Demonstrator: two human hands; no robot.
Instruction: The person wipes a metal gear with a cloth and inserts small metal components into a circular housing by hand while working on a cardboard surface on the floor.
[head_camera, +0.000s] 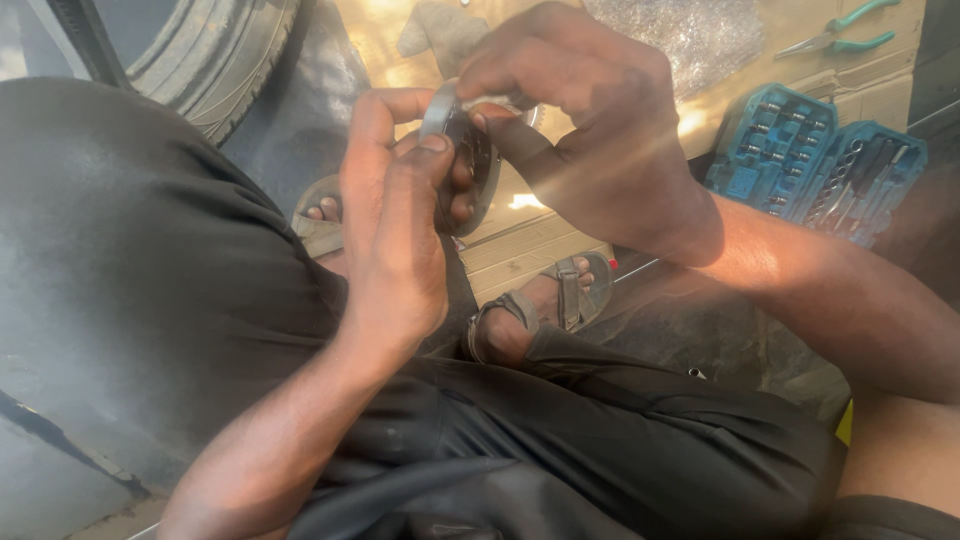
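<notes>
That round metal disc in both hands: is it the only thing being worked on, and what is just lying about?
In use:
- round metal disc, gripped by left hand and right hand

Lying about:
- open blue socket set
- green-handled pliers
- tyre
- bubble wrap

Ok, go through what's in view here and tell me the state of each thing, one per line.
Grey metal disc: held up on edge between both hands.
Left hand: closed on the disc, thumb on its rim.
Right hand: fingertips pinching the disc's upper edge.
Blue socket set case: open, lying flat.
Green-handled pliers: lying on the ground, untouched.
Tyre: lying behind, partly out of view.
Sandals: worn on the feet.
</notes>
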